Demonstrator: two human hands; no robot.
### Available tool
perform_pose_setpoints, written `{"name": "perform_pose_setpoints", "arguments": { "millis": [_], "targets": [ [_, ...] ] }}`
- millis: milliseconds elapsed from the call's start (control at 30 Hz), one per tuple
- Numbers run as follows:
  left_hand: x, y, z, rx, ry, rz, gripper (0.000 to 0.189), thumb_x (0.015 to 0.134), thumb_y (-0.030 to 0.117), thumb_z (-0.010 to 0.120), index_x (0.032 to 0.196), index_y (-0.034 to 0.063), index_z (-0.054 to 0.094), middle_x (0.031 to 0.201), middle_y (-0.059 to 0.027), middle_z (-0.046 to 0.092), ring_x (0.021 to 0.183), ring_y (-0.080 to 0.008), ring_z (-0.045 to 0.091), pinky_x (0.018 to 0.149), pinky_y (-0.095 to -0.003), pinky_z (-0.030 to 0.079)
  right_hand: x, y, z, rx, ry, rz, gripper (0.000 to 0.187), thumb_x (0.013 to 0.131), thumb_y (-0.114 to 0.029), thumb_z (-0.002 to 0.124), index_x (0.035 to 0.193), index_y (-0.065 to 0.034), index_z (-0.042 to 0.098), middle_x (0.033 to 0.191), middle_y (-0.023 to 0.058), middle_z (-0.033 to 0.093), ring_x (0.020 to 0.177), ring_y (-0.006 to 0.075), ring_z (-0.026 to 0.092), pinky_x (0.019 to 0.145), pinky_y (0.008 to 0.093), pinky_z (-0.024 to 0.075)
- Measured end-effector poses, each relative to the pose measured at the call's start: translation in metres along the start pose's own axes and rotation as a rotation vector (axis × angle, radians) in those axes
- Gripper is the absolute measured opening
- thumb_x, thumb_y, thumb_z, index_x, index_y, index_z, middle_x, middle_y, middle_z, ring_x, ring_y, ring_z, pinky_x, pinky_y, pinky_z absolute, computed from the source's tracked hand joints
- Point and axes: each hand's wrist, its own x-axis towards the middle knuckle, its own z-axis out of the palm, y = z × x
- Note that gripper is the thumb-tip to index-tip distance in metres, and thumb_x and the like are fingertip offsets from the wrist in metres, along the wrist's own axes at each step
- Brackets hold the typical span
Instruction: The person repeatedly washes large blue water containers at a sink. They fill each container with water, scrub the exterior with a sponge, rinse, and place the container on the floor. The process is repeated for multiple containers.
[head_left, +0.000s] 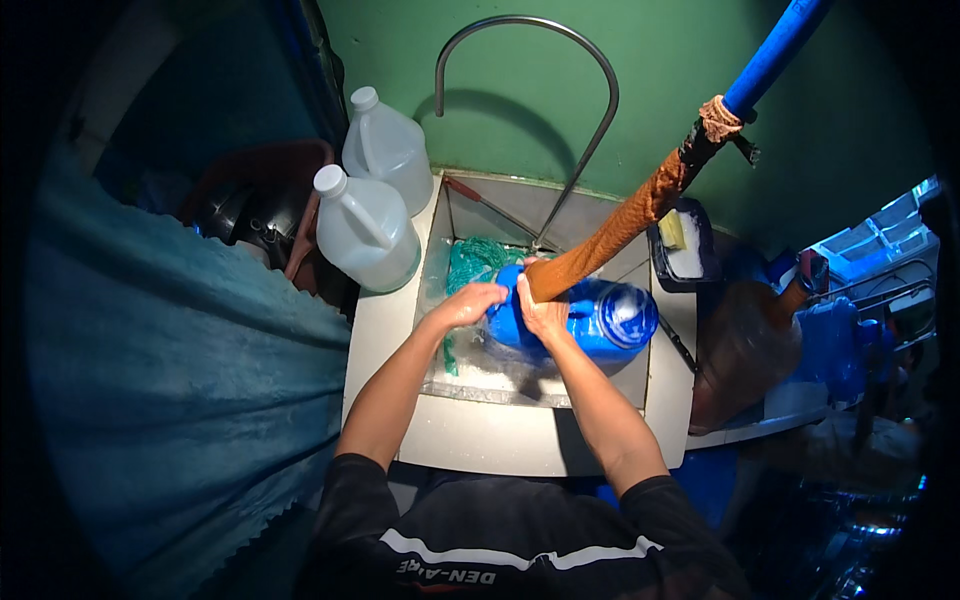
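Observation:
A blue plastic jug (628, 319) lies on its side over the tiled sink basin (525, 396), its round capped or rimmed end to the right. Wet fingers of my left hand (474, 303) touch the jug's left end. My right hand (544, 311) rests on the jug near its middle, around the lower end of a hose or pipe wrapped in brown cloth (600, 253); whether it grips the wrap or the jug is partly hidden. Green netting (480, 262) lies in the basin behind my left hand.
Two translucent jugs (367, 232) with white caps stand left of the basin. A curved metal faucet (611, 75) arches behind. At right are a black tray (686, 276) with a yellow sponge (672, 229), a knife (676, 343) and a brownish large bottle (750, 341). A teal curtain (202, 360) hangs left.

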Motion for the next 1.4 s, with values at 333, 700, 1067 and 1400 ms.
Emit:
{"name": "perform_pose_setpoints", "arguments": {
  "millis": [333, 700, 1067, 1400],
  "targets": [
    [0.005, -0.015, -0.009, -0.165, 0.2, -0.211, 0.031, 0.101, 0.032, 0.055, 0.117, 0.0068, 0.06, 0.082, -0.0005, 0.059, 0.059, -0.0119, 0.055, 0.048, -0.0293, 0.048, 0.048, -0.058, -0.036, 0.121, -0.396, -0.28, 0.026, 0.1, -0.03, 0.057, 0.105, -0.0049, 0.063, 0.092, 0.0168, 0.066, 0.087, 0.0366, 0.064, 0.079, 0.0434, 0.0509],
    [0.006, -0.008, 0.021, 0.204, 0.368, 0.105, 0.036, 0.088, 0.024, 0.067, 0.118, 0.004, 0.065, 0.098, -0.0148, 0.072, 0.079, -0.0294, 0.068, 0.075, -0.0409, 0.055, 0.045, -0.039, -0.053, -0.288, -0.421, -0.296, 0.049, 0.094, -0.054, 0.051, 0.113, -0.012, 0.069, 0.112, 0.0152, 0.071, 0.104, 0.0338, 0.068, 0.089, 0.0455, 0.0532],
    [-0.003, 0.031, 0.029, -0.022, 0.235, 0.17, 0.025, 0.083, 0.018, 0.079, 0.097, -0.0006, 0.071, 0.091, -0.0065, 0.07, 0.089, -0.0143, 0.064, 0.093, -0.0384, 0.049, 0.012, 0.022, -0.049, 0.066, 0.265, 0.492, 0.049, 0.082, -0.052, 0.075, 0.095, -0.0044, 0.073, 0.09, 0.0167, 0.073, 0.086, 0.0313, 0.071, 0.076, 0.0428, 0.0533],
    [0.078, 0.026, 0.104, 0.364, 0.046, 0.334, 0.042, 0.089, 0.041, 0.065, 0.119, 0.0116, 0.065, 0.118, -0.0152, 0.068, 0.115, -0.0304, 0.06, 0.097, -0.0408, 0.048, 0.011, -0.006, -0.116, -0.32, -0.028, -0.321, 0.032, 0.081, -0.041, 0.07, 0.079, -0.0103, 0.062, 0.079, 0.0145, 0.065, 0.081, 0.0304, 0.064, 0.075, 0.0456, 0.0488]
  ]
}}
